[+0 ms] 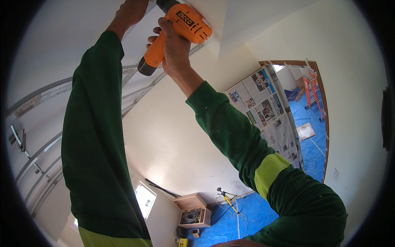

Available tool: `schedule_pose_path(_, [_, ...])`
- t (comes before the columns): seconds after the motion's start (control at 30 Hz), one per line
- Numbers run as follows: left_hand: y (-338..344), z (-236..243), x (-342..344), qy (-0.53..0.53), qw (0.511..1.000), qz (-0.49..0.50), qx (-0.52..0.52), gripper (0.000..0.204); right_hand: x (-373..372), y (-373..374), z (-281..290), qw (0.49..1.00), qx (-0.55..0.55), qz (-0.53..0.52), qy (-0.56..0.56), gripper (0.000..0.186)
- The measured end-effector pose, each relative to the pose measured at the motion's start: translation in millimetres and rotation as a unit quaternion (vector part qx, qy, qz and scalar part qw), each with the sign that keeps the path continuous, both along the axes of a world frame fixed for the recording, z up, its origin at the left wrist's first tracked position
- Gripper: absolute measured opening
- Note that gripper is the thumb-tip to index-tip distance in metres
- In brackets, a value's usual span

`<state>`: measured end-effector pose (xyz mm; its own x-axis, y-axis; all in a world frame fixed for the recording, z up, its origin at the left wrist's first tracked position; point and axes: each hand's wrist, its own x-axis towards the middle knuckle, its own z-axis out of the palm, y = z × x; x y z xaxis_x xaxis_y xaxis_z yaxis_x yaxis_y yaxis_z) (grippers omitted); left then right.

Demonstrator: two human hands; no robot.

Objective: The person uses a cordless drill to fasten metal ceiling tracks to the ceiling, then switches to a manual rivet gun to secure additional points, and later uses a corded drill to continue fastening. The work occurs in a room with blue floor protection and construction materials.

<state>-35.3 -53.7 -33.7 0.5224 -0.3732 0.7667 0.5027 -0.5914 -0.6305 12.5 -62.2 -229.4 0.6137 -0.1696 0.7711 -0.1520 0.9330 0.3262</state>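
Overhead, my right hand (177,49) is wrapped round the handle of an orange and black cordless drill (190,22). The drill's black front end points up and left, toward the top edge of the view. Close to that end, my left hand (132,11) is raised against the pale ceiling surface (86,24). Its fingers run out of the frame, so what they do or hold is hidden. Whatever the drill's tip meets is also cut off. Both arms are stretched upward in green sleeves with lime bands.
Metal ceiling framing (49,92) runs along the left. A newspaper-covered door (267,115) stands by a doorway, with a red ladder (313,94) beyond. Below are a blue floor sheet (257,212), a yellow tripod (228,199) and an open wooden box (190,202).
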Motion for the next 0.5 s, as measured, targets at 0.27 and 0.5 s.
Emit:
schedule_pose_path(0.27, [-3.4,-1.7,0.7,-0.002,1.0,0.018,-0.002,0.047,-0.5,-0.1,3.2,0.998,-0.046,0.014,0.032,0.034])
schedule_pose_path(0.5, [2.8,3.2,3.3,0.006,0.999,0.017,0.036,0.045,-2.8,0.3,4.9,0.998,-0.026,0.052,0.027,0.024])
